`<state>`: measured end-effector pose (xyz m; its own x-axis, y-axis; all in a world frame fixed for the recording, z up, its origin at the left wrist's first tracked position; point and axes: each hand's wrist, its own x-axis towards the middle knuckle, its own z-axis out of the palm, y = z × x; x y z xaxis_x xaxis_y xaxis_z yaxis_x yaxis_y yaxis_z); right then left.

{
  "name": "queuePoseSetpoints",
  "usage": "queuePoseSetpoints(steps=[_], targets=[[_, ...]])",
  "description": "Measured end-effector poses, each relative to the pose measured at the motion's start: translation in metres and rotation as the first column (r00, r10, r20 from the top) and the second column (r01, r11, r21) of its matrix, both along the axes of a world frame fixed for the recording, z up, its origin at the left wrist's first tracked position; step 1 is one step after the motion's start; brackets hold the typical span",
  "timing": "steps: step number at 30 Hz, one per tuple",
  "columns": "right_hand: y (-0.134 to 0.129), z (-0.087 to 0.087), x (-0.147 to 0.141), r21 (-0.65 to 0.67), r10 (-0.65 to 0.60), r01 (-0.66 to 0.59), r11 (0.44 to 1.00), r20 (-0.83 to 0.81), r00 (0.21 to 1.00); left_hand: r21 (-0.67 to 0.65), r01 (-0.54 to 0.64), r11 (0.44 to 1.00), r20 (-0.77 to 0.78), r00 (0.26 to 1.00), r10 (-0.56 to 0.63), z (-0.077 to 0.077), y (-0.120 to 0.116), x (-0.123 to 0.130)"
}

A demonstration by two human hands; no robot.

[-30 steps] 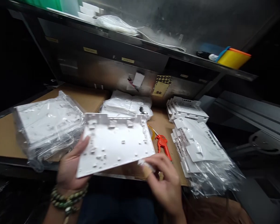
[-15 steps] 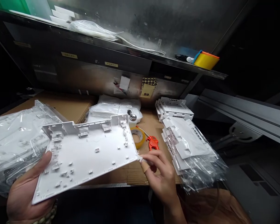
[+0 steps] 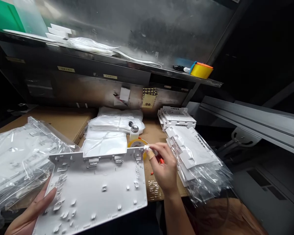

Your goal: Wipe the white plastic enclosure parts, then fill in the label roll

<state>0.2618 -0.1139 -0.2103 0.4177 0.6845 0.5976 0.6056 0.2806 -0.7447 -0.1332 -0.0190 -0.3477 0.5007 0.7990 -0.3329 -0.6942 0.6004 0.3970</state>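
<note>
A white plastic panel (image 3: 88, 186) with small clips and posts on its inner face is tilted in front of me. My left hand (image 3: 35, 209) grips its left edge, thumb on the inner face, the other fingers mostly behind it. At the panel's upper right corner, my right hand (image 3: 163, 163) pinches a small white wad (image 3: 147, 148) between thumb and fingers. A tan bandage wraps the thumb. Behind the panel lies a roll of yellow tape (image 3: 134, 143), partly hidden, beside a bottle with a metal top (image 3: 134, 130).
Bagged white panels (image 3: 17, 156) lie at the left. Folded clear bags (image 3: 112, 122) rest at the back on cardboard. More white panels (image 3: 193, 147) are stacked at the right. A metal shelf (image 3: 88, 55) crosses behind, holding a yellow roll (image 3: 202, 70).
The panel has shifted lower in view and its top edge is more level. My right hand has moved from its lower right corner up to the upper right corner. The camera view has shifted.
</note>
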Motion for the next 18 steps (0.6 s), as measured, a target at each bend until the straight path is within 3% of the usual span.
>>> queuePoseSetpoints(steps=[3, 8, 11, 13, 15, 18], targets=[[0.004, -0.009, 0.002, -0.034, -0.023, 0.024, 0.999, 0.017, 1.0, -0.029, -0.083, 0.996, 0.003, 0.997, 0.083, 0.023, -0.024, 0.024], [0.003, -0.028, 0.02, -0.059, 0.001, 0.002, 0.998, 0.041, 0.999, -0.031, 0.011, 0.999, 0.041, 0.999, -0.01, 0.083, -0.055, 0.079], [0.007, -0.031, 0.032, -0.093, -0.072, 0.081, 0.992, 0.094, 0.993, 0.062, 0.003, 0.998, -0.031, 1.0, -0.001, 0.104, -0.06, 0.103], [0.01, -0.022, 0.028, -0.05, -0.096, 0.101, 0.994, 0.091, 0.991, 0.125, -0.017, 0.992, -0.189, 0.981, 0.04, 0.113, -0.065, 0.119], [0.01, -0.006, 0.01, 0.009, -0.028, 0.028, 1.0, 0.094, 0.995, 0.14, -0.015, 0.99, -0.302, 0.952, 0.057, 0.122, -0.073, 0.137], [0.01, 0.021, -0.03, 0.09, 0.109, -0.12, 0.989, 0.117, 0.987, 0.116, 0.0, 0.993, -0.302, 0.953, 0.035, 0.137, -0.084, 0.161]])
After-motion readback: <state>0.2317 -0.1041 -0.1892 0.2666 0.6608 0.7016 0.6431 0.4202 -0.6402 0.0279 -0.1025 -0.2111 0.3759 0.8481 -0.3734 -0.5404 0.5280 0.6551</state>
